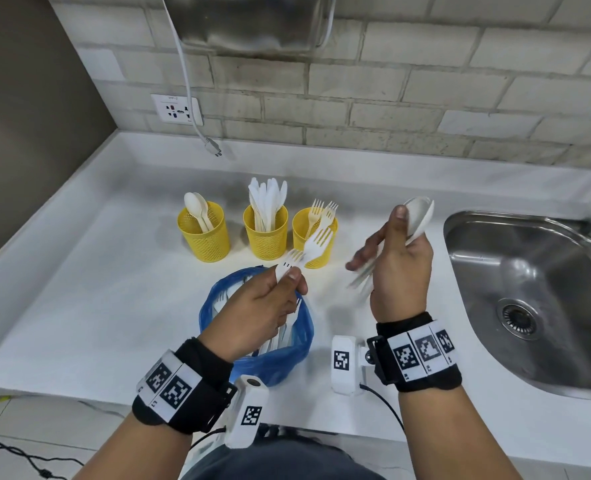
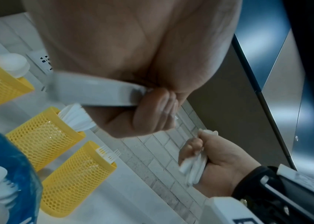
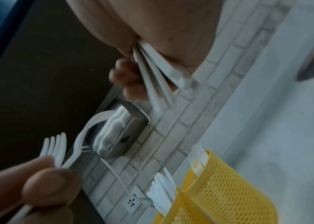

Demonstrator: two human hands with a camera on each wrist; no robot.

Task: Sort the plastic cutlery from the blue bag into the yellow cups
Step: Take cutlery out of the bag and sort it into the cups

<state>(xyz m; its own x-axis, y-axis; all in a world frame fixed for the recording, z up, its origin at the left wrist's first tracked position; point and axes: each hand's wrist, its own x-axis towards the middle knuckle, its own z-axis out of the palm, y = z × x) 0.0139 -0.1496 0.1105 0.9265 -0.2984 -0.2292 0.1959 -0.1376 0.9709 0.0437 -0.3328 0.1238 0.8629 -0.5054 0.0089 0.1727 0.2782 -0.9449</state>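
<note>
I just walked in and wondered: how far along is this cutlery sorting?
Partly done. The three yellow mesh cups already hold white plastic spoons, knives and forks, one kind each. The left hand grips white plastic forks; the right hand grips white plastic spoons. The blue plastic bag still holds more.

We see the right hand (image 3: 152, 45) gripping a bunch of white handles (image 3: 152, 78) that fan downward, blurred. At lower left the left hand (image 3: 43, 194) pinches 2 white forks (image 3: 56, 148). At lower right stand 2 yellow mesh cups (image 3: 229, 189), 1 with forks, 1 with knives. On the tiled wall (image 3: 190, 121) hangs a grey box (image 3: 117, 136), its cord (image 3: 114, 174) running toward a socket (image 3: 133, 201).
</note>
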